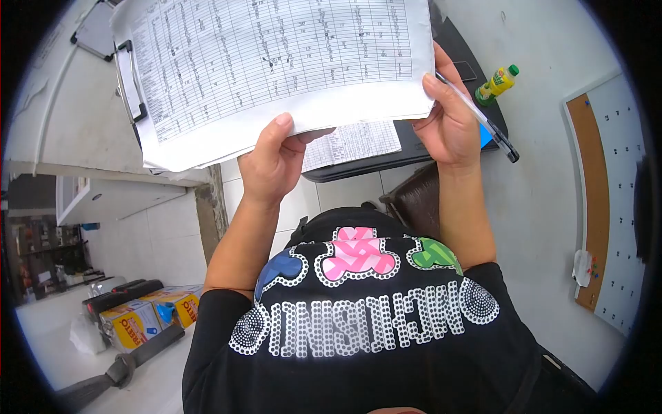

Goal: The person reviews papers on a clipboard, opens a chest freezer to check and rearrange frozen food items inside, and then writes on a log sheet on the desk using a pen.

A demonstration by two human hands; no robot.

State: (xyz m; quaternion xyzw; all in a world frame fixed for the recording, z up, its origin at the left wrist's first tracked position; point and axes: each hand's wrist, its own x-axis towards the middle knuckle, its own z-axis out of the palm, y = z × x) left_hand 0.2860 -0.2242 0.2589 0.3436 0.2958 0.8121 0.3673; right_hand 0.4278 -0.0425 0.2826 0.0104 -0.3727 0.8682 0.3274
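A clipboard with a stack of ruled, handwritten sheets (289,62) is held up in front of me; its metal clip (131,79) sits at the left. My left hand (272,155) grips the bottom edge, thumb on top and fingers beneath. My right hand (448,114) pinches the right edge, its thumb at the lower corner. A clear-barrelled pen with a black end (489,127) also rests in the right hand, slanting down to the right. Most of the fingers behind the papers are hidden.
Beyond the papers stands a black table (407,157) with another written sheet (362,143) and a yellow bottle with a green cap (496,85). A brown chair (417,200) is below. A whiteboard with a cork strip (593,193) hangs right; boxes (148,317) lie lower left.
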